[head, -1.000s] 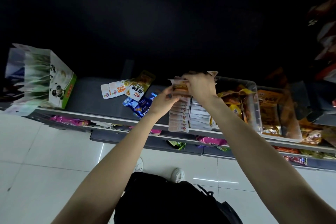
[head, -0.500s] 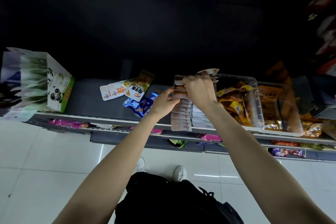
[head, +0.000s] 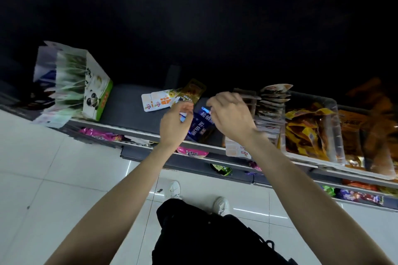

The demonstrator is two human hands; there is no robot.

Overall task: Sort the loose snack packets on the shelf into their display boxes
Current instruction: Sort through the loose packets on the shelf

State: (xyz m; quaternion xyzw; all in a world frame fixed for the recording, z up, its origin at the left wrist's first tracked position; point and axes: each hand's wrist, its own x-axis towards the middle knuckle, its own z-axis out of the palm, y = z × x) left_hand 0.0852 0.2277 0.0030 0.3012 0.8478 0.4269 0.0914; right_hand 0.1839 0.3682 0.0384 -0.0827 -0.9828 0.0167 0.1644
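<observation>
Grey shelf runs left to right across the head view, dark above, white tiled floor below. Far left on the shelf: panda display box, upright, packed with green-white packets. Right side: clear plastic bin full of yellow-orange snack bags, another bin of orange packs just beside it at the frame edge. Between bin and hands: row of upright pale packets, filed one behind another, their display box mostly hidden by the right arm.

Loose packets lie on the bare middle of the shelf. White packets lie flat, overlapping each other; gold packet lies tilted, touching them. Blue packets sit near the front edge, between the two hands.

Left hand is over the loose pile, fingers curled, fingertips meeting at the lower end of the gold packet (looks like a pinch, but blur makes it hard to confirm, so cannot tell). Right hand hovers above the blue packets, just left of the packet row, fingers bent downward; motion blur, cannot tell if it grips anything.

Lower shelves show pink packs and mixed wrappers. White shoes and dark clothing at bottom.
</observation>
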